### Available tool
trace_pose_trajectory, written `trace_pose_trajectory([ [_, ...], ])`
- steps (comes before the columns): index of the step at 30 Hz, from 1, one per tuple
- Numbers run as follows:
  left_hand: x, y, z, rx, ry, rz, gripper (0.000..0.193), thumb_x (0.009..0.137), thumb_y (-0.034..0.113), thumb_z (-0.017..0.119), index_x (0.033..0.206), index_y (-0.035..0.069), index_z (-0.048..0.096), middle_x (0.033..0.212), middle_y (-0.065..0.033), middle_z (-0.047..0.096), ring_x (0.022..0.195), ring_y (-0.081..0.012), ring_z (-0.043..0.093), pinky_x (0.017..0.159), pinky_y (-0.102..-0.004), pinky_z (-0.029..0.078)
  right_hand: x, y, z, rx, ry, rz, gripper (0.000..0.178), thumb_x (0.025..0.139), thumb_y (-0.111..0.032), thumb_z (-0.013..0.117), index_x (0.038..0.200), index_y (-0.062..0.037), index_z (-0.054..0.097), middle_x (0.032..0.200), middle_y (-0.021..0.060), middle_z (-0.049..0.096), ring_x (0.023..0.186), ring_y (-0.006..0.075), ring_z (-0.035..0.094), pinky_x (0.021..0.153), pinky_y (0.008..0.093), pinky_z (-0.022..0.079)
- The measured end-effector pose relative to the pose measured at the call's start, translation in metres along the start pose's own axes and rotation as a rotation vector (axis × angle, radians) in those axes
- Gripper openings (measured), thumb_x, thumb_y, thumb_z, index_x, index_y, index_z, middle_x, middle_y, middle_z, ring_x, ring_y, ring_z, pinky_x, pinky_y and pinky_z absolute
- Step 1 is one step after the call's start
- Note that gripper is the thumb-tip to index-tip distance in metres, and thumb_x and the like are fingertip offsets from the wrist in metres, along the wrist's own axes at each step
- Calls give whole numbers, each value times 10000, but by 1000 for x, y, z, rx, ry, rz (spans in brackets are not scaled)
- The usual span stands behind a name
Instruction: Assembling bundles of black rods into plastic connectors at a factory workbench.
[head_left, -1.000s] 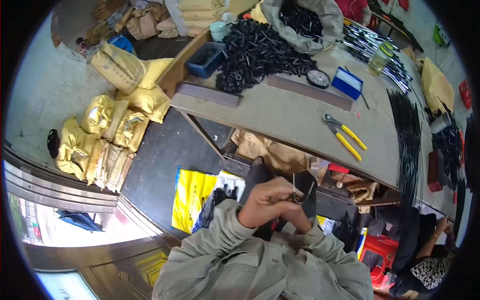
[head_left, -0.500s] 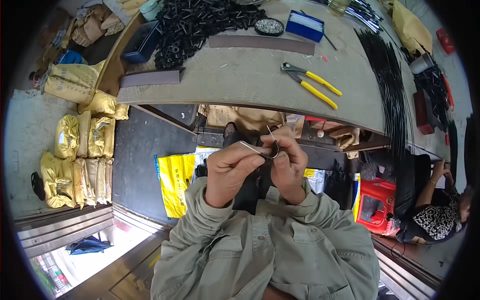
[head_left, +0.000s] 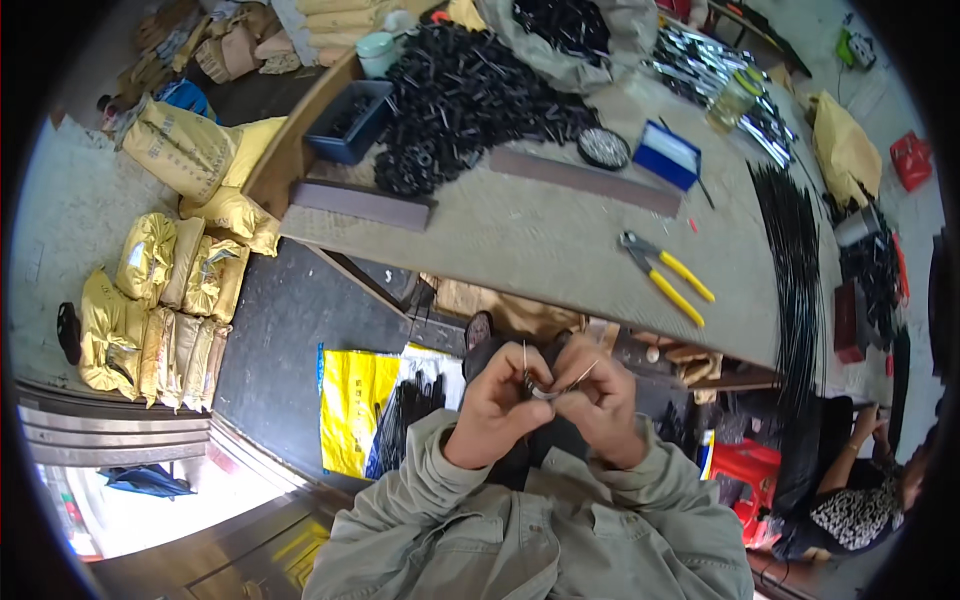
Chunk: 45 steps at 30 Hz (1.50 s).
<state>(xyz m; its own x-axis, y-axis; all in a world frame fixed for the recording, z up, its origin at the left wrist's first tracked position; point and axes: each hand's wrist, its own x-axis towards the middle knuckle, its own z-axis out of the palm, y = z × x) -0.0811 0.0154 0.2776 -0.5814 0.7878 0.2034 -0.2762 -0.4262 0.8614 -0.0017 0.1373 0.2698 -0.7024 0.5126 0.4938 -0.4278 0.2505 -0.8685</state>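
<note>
Over my lap, just off the front edge of the table, my left hand (head_left: 498, 410) and my right hand (head_left: 600, 402) meet with fingers closed. Pinched between both sets of fingertips is a small dark curved piece with thin pale sticks (head_left: 543, 392). One stick points up beside each hand. Fingers cover most of the piece, so its exact kind is unclear. On the table ahead lie end cutters with yellow handles (head_left: 667, 278), apart from both hands.
A heap of small black parts (head_left: 465, 100) covers the far table, beside a blue bin (head_left: 350, 120), a round dish (head_left: 603, 148) and a blue box (head_left: 668, 155). Long black strips (head_left: 790, 270) hang over the right edge. Yellow sacks (head_left: 165, 300) stand left; another person (head_left: 860, 500) sits right.
The view has shifted, so the table appears lower and tilted. Both hands still pinch the piece; the stick by my right hand now leans right, and the left one stands more upright.
</note>
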Motion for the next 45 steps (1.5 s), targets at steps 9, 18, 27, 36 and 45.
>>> trace_pose_trajectory([
  [9, -7, 3, -40, -113, 32, 12, 132, 796, 19, 596, 921, -20, 589, 782, -14, 471, 716, -82, 426, 663, -211, 334, 180, 106, 31, -879, -268, -145, 123, 751, -153, 629, 840, -68, 622, 839, 50, 609, 785, 221, 576, 705, 343, 444],
  [18, -13, 7, -41, -89, 90, -88, 134, 736, 72, 598, 821, -26, 563, 726, -63, 502, 667, -132, 418, 621, -261, 318, 203, 139, 51, -1306, -280, -458, 164, 657, -124, 691, 805, -125, 620, 849, 8, 555, 874, 187, 509, 810, 348, 343],
  [27, 10, -9, -12, -84, 90, -4, 230, 778, 5, 613, 1004, -17, 581, 869, -14, 534, 790, -76, 459, 728, -212, 369, 127, -32, -15, -843, -541, -468, 244, 653, -113, 719, 889, -149, 669, 803, -16, 586, 801, 169, 541, 913, 383, 317],
  [36, 19, -21, 33, -92, -22, 10, 250, 782, -40, 601, 1030, -17, 573, 973, -45, 591, 906, -95, 524, 815, -237, 403, 81, -59, -74, -663, -630, -187, 196, 704, -106, 683, 899, -92, 668, 793, 13, 638, 790, 157, 582, 986, 407, 277],
  [45, 19, -28, 44, -92, -33, 19, 240, 789, -33, 604, 1024, -4, 571, 974, -34, 582, 893, -82, 521, 807, -229, 407, 66, -47, -79, 66, -460, 440, 137, 771, -115, 662, 880, -33, 656, 789, -4, 633, 763, 85, 567, 927, 375, 353],
])
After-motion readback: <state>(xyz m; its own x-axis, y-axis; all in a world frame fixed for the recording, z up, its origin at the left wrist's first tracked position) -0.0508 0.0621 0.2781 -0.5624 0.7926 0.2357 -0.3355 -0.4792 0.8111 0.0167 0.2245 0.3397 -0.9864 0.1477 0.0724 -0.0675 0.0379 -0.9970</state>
